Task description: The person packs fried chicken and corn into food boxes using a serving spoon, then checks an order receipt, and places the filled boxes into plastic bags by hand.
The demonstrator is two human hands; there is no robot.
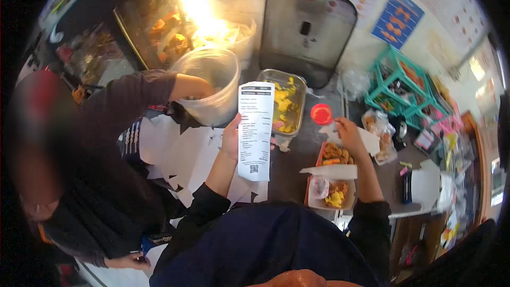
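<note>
My left hand (231,137) holds up a long white printed receipt (255,130) in front of me. Over an open red takeaway box (331,176) of fried food, my right hand (348,132) pinches a piece of white paper (368,139). The box holds browned pieces at the far end and a small lidded cup with yellow food near me. A white flap lies across its middle. Just beyond my right hand sits a small round red-lidded cup (321,114).
A co-worker in a dark sleeve (122,101) stands at my left, one hand inside a large clear plastic tub (210,82). A clear container of yellow food (284,101), a dark mesh basket (307,29) and teal racks (401,87) stand behind. White papers cover the dark counter.
</note>
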